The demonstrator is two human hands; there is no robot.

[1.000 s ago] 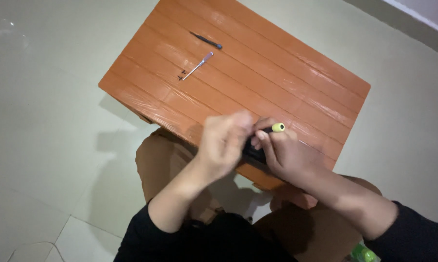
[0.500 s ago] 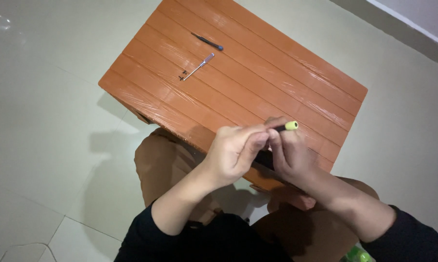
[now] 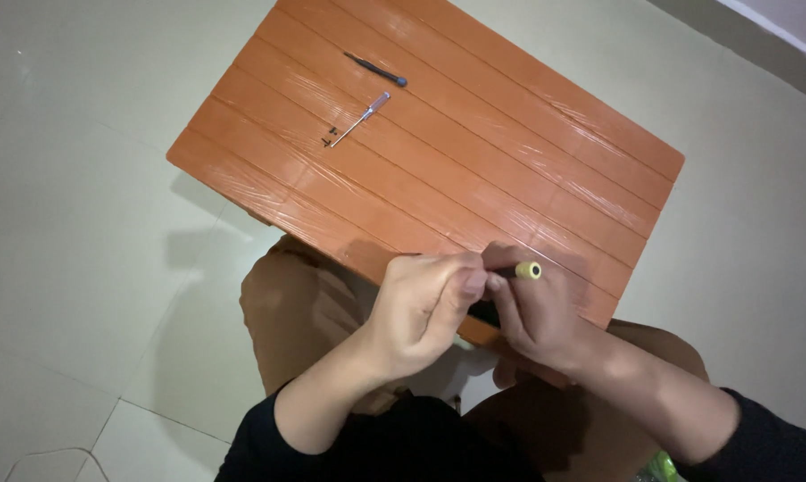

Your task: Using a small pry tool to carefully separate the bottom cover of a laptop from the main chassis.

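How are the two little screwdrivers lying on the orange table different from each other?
The dark screwdriver is black from tip to rounded end, while the silver screwdriver has a bright metal shaft and a pale, purplish handle. The dark one lies farther from the person; the silver one lies nearer, with tiny dark bits by its tip. They slant in different directions. Both are slim, lie flat on the table, and are apart from both hands.

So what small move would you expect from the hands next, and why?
Probably a slight twist of the yellow-capped screwdriver by the right hand. Both hands are closed together at the near edge of the orange table, the left hand pinching at the tool's shaft over a dark object that is mostly hidden.
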